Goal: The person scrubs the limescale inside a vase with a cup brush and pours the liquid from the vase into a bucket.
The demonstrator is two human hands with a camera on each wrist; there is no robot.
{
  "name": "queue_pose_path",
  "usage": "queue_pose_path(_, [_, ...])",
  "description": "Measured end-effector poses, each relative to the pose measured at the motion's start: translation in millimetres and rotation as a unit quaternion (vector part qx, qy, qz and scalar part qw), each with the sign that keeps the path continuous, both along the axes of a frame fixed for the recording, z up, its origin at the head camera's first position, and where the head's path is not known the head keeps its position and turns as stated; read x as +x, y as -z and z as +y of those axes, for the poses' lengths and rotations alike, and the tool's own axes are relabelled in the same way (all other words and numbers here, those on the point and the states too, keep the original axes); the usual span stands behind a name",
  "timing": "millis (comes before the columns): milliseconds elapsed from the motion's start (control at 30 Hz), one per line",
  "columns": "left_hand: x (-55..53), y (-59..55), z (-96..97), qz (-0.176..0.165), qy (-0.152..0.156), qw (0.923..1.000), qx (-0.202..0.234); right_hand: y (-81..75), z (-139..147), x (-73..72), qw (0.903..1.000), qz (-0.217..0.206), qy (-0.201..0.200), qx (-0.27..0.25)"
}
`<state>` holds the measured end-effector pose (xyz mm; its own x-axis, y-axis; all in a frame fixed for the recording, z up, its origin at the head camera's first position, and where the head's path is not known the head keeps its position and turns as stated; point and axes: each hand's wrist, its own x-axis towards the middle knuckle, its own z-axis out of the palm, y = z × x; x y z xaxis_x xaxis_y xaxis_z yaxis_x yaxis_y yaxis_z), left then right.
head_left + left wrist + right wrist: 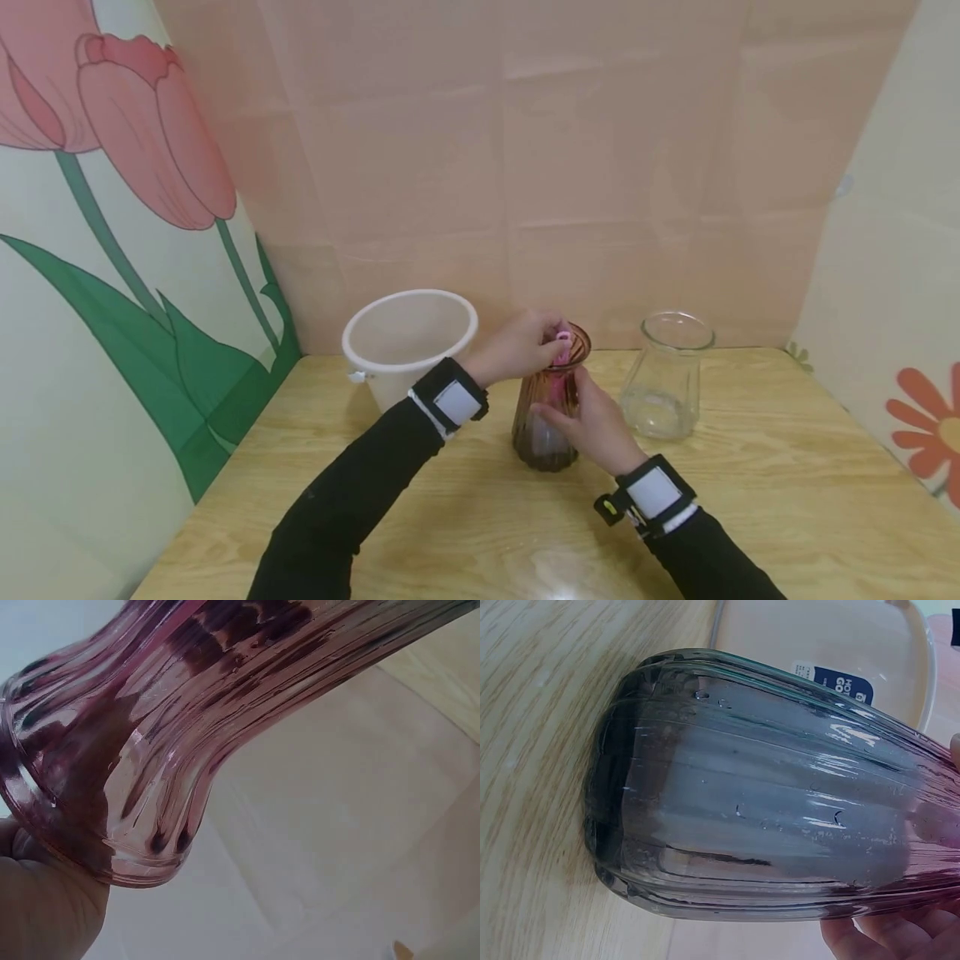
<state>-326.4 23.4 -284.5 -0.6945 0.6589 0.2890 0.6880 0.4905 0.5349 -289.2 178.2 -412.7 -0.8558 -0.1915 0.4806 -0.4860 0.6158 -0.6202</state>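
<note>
A ribbed, purple-brown glass vase (528, 429) stands on the table. My left hand (513, 346) is at its mouth, pinching the looped pink handle of what looks like a bottle brush (562, 343). The handle runs down inside the neck, and a pale, blurred mass shows through the glass in the right wrist view. With thumb and fingers around the upper body, my right hand (600, 421) grips the vase; its fingertips (900, 934) show under the glass. Close up, the left wrist view shows the flared vase rim, with part of the left hand (45, 900) beside it.
To the left stands a white bucket (408, 367), partly behind the left forearm. A clear glass vase (663, 383) is on the right, a little behind the right hand. Pink sheeting (600, 167) covers the back, at the far edge of the wooden table (787, 467).
</note>
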Motion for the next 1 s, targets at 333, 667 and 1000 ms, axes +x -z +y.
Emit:
queue_pose_path(333, [-3.5,-7.6,1.9,0.017,0.042,0.9942,-0.098,-1.4,0,2.4,0.9999,-0.002,-0.006,-0.008])
queue_pose_path(667, [-1.0,-13.3,3.1,0.015,0.049,0.9874,-0.15,-0.7,-1,0.2,0.9999,0.008,-0.006,-0.003])
queue_pose_path(1000, [1.4,-9.2,4.7,0.006,0.01,0.9906,-0.136,-1.1,0,1.6,1.0,-0.004,-0.005,-0.005])
